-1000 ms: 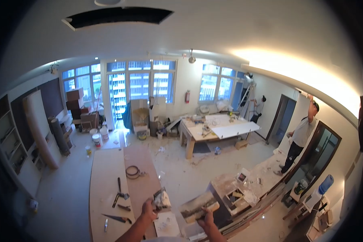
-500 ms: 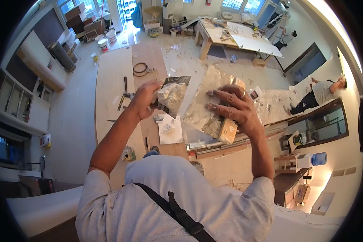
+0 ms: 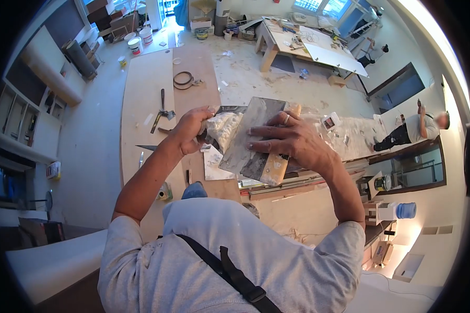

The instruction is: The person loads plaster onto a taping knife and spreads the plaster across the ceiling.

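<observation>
My left hand point(image 3: 189, 128) is closed around a dark-bladed putty knife point(image 3: 232, 109), whose handle is mostly hidden by my fingers. A thick heap of pale putty point(image 3: 222, 130) sits on that blade. In my right hand point(image 3: 293, 138) is a wide scraper point(image 3: 250, 134) with a wooden back edge. My fingers are spread across its grey, smeared blade. The scraper's left edge meets or overlaps the putty knife beside the heap.
Below lies a long board point(image 3: 145, 88) with a hammer point(image 3: 164, 107) and a looped band point(image 3: 183, 80). A white putty-marked sheet point(image 3: 216, 166) is under my hands. A worktable point(image 3: 282, 39) stands behind, and another person point(image 3: 418, 125) is at the right.
My right hand has brought the scraper left, against the putty knife. The thick putty seen on the scraper earlier is now mostly off its visible face. The person at right has moved an arm.
</observation>
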Demonstrator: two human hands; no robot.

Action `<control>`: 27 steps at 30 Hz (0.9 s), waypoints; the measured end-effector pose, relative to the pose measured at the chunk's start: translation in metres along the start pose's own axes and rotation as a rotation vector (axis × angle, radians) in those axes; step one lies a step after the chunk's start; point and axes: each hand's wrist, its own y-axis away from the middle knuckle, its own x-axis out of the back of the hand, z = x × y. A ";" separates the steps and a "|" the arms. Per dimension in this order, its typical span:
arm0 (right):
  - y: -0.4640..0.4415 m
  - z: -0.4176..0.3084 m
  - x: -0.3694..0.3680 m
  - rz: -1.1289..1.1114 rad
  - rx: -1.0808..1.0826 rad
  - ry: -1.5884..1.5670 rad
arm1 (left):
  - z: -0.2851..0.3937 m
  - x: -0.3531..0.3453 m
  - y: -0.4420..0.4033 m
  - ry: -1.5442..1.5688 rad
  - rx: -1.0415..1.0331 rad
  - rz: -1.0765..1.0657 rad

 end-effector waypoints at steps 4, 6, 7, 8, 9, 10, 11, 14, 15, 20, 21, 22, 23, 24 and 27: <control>-0.005 0.009 -0.010 0.005 0.033 -0.162 | -0.001 0.028 0.008 0.191 0.040 -0.019; -0.014 0.018 -0.034 0.225 -0.010 -0.494 | 0.005 0.061 0.008 0.229 -0.046 0.025; -0.013 0.019 -0.052 0.299 -0.203 -0.726 | 0.004 0.072 0.010 0.195 -0.154 0.101; -0.013 0.019 -0.069 0.425 -0.381 -0.971 | 0.006 0.078 0.014 0.160 -0.266 0.175; -0.015 0.014 -0.096 0.680 -0.635 -1.260 | 0.007 0.078 0.023 0.210 -0.243 0.230; -0.026 0.017 -0.119 0.820 -0.629 -1.448 | 0.002 0.088 0.029 0.210 -0.196 0.252; -0.038 0.023 -0.138 0.959 -0.610 -1.635 | -0.007 0.099 0.032 0.214 -0.167 0.250; -0.071 0.023 -0.136 1.102 -0.619 -2.026 | -0.033 0.123 0.040 0.310 -0.117 0.343; -0.080 0.026 -0.129 1.121 -0.638 -2.086 | -0.043 0.136 0.039 0.341 -0.128 0.353; -0.145 0.031 -0.012 1.294 -0.257 -2.090 | -0.067 0.198 0.038 0.387 -0.196 0.380; -0.159 0.028 0.019 1.381 -0.179 -1.964 | -0.067 0.205 0.042 0.416 -0.203 0.386; -0.175 0.027 0.052 1.464 -0.112 -1.837 | -0.059 0.202 0.046 0.450 -0.204 0.394; -0.186 0.029 0.082 1.502 -0.028 -1.729 | -0.044 0.185 0.054 0.429 -0.234 0.422; -0.200 0.030 0.112 1.529 0.068 -1.677 | -0.034 0.164 0.067 0.411 -0.257 0.460; -0.250 0.040 0.205 1.517 0.496 -1.672 | -0.017 0.139 0.093 0.382 -0.314 0.514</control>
